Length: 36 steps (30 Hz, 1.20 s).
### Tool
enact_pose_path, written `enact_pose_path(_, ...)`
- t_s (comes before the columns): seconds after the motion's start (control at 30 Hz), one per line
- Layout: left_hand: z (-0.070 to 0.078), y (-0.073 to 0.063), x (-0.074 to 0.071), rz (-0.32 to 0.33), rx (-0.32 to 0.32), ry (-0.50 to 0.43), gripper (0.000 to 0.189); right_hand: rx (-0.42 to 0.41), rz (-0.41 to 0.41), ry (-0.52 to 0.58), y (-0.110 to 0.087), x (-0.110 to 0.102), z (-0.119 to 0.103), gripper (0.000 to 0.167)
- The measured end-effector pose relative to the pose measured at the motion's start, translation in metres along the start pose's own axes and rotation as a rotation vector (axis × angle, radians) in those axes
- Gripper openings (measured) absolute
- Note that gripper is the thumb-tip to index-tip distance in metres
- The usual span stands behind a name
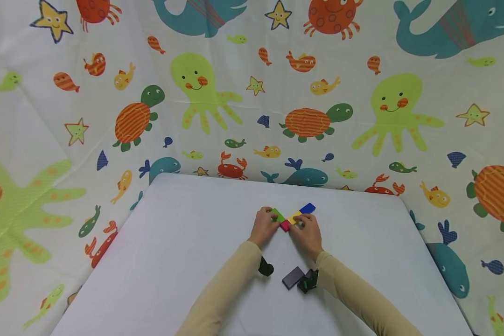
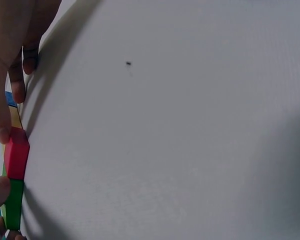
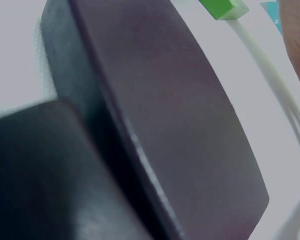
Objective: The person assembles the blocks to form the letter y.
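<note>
Toy blocks form a V on the white table: a green block (image 1: 278,216), a red block (image 1: 284,226), a yellow block (image 1: 294,218) and a blue block (image 1: 307,208). Red sits at the V's near point. My left hand (image 1: 263,227) pinches the green block, its thumb beside the red one. My right hand (image 1: 307,235) pinches the yellow block, thumb close to the yellow-red joint. In the left wrist view, the red block (image 2: 17,154) and green block (image 2: 13,205) meet end to end; the fingers partly hide the yellow.
A dark grey slab (image 1: 293,278) lies below my right hand and looms large in the right wrist view. Black wrist gear (image 1: 308,281) sits at the right cuff, more (image 1: 266,267) at the left. A bright green piece (image 3: 222,7) shows beyond the slab. A patterned curtain (image 1: 252,107) surrounds the table.
</note>
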<state>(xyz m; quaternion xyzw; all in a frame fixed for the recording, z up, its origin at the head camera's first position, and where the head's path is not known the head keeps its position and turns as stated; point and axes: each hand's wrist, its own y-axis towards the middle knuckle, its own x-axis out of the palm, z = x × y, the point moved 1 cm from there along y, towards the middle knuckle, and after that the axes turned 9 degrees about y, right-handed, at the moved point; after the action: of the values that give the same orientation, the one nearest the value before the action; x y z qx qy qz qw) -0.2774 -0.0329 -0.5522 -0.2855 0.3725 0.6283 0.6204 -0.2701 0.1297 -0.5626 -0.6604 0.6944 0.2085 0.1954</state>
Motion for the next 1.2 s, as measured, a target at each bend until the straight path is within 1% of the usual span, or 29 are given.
enact_pose_path(0.17,-0.0003,0.0003,0.0014,0.022,0.020,0.011,0.024,-0.001,0.004,-0.005,0.0001,-0.0004,-0.0007,0.039)
enact_pose_path(0.3,-0.0005,0.0002,0.0014,0.030,0.015,-0.003,0.024,-0.002,0.005,-0.008,0.0003,-0.0006,-0.0009,0.039)
enact_pose_path(0.5,-0.0003,0.0001,0.0008,0.025,0.000,-0.016,0.024,-0.005,0.001,-0.005,0.0005,-0.0008,-0.0021,0.039)
enact_pose_path(0.7,0.0001,-0.0004,0.0002,0.025,-0.004,-0.003,0.024,-0.010,0.001,-0.011,0.0003,-0.0005,-0.0026,0.039)
enact_pose_path(1.03,0.0009,-0.0016,-0.0003,0.017,-0.013,0.008,0.023,0.003,0.000,-0.014,-0.0011,0.0015,-0.0008,0.040)
enact_pose_path(1.1,0.0005,-0.0016,-0.0004,0.012,-0.018,-0.002,0.024,0.002,-0.002,-0.012,-0.0013,0.0017,-0.0007,0.040)
enact_pose_path(1.2,-0.0014,-0.0021,-0.0005,0.011,-0.004,-0.012,0.024,0.002,-0.002,-0.011,-0.0019,0.0020,-0.0012,0.041)
